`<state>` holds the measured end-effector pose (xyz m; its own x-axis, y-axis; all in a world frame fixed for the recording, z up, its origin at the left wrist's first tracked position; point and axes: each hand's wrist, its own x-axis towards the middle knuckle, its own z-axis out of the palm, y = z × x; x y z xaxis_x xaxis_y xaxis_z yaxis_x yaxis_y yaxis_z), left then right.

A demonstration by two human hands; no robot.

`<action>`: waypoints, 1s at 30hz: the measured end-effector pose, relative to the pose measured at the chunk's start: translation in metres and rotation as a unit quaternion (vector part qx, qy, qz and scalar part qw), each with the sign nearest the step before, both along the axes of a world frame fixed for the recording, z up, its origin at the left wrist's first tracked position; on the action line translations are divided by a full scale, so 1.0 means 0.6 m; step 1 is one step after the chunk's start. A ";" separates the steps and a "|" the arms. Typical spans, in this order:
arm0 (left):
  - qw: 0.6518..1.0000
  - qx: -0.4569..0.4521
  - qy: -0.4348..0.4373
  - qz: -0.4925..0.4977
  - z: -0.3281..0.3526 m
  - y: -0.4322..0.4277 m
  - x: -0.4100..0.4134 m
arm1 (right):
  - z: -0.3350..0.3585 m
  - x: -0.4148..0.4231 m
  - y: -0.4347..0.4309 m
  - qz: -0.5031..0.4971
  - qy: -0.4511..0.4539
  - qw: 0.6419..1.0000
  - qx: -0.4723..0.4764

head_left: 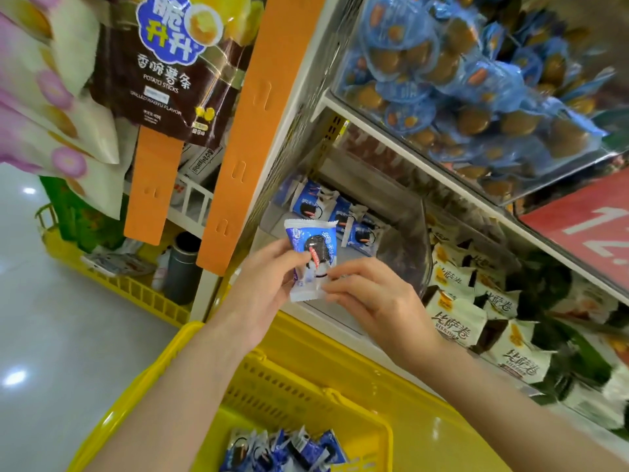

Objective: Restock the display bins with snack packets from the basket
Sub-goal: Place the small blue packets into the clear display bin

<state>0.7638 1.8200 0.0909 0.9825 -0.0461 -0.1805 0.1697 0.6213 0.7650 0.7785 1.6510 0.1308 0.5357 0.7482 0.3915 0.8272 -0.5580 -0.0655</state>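
Currently your left hand [269, 277] and right hand [371, 294] both pinch the blue-and-white foil snack packet [311, 258] at the front edge of the clear plastic bin [406, 233], above the yellow plastic basket [190, 338], likely squaring it for placement.

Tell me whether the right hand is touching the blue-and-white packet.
Touching. The head view shows the right hand pinching the lower edge of the packet; the left hand grips its left side.

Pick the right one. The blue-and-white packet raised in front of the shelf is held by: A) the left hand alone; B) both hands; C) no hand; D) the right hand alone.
B: the left hand and the right hand each pinch a side of the blue-and-white packet.
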 end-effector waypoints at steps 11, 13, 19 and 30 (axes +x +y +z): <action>0.943 0.288 -0.151 0.071 0.004 -0.020 0.008 | 0.020 0.033 0.036 -0.162 0.406 0.856 0.276; 0.888 0.410 -0.181 0.098 0.005 -0.014 0.018 | 0.026 0.053 0.028 -0.173 0.379 0.861 0.291; 0.651 0.712 -0.255 0.065 -0.025 0.025 0.073 | 0.007 0.189 0.010 -0.310 0.205 0.909 0.188; 0.586 0.738 -0.332 0.049 -0.064 0.050 0.088 | -0.095 0.348 0.077 -0.248 0.213 0.944 -0.038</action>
